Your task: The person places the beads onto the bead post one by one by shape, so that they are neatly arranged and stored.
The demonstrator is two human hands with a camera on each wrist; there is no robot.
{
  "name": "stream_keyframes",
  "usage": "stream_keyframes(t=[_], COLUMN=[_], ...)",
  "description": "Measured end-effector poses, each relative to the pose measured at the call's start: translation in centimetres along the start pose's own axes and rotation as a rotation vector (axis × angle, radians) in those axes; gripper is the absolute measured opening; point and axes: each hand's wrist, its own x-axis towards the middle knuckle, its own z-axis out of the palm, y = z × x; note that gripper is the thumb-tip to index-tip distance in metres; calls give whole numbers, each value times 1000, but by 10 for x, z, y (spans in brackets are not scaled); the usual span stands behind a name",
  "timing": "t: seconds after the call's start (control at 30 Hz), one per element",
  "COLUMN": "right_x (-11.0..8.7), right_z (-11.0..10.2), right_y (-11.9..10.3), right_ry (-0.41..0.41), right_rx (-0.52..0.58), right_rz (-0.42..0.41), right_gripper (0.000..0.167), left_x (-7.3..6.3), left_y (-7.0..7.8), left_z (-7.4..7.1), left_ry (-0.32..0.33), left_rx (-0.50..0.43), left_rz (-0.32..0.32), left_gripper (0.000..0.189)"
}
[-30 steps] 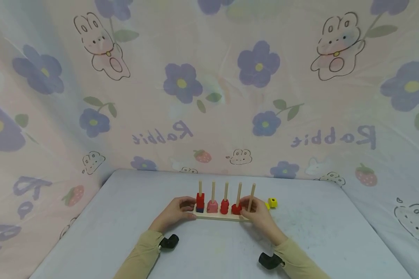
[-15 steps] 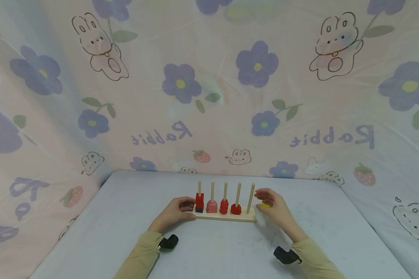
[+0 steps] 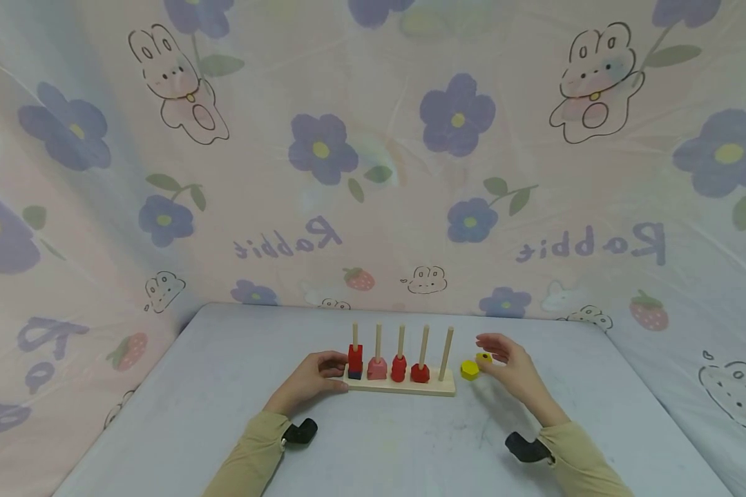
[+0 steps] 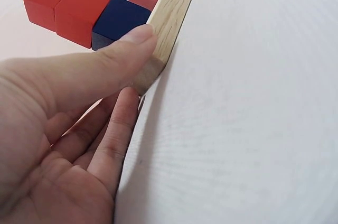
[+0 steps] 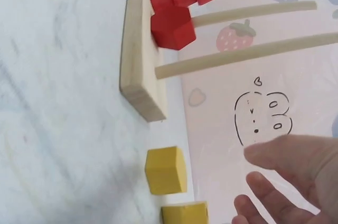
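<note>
A wooden peg board with several upright pegs stands on the table. On its leftmost peg, red blocks sit over a navy block. A pink block and red pieces fill the pegs after it; the rightmost peg is bare. My left hand grips the board's left end, thumb at its front edge. To the right of the board my right hand hovers, fingers loosely bent around nothing, beside two yellow blocks. The farther yellow block is partly covered by it.
A white table carries everything, backed by a hanging curtain printed with rabbits and flowers. Black wrist camera mounts sit at both sleeves.
My right hand has left the board's right end and moved right, past the yellow blocks, uncovering the nearer one. My left hand has kept its grip on the board.
</note>
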Motion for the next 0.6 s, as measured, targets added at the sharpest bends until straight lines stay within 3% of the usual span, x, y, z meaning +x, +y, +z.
stream_keyframes(t=[0.27, 0.6], right_x=[-1, -2], right_z=[7, 15], right_y=[10, 8], right_ry=[-99, -94], right_rx=[-32, -107], right_rz=[7, -23], right_gripper=[43, 38], left_x=[0, -2], left_y=[1, 1], left_z=[1, -1], left_ry=[-6, -13], left_rx=[-1, -36], left_rz=[9, 22], left_gripper=[54, 56])
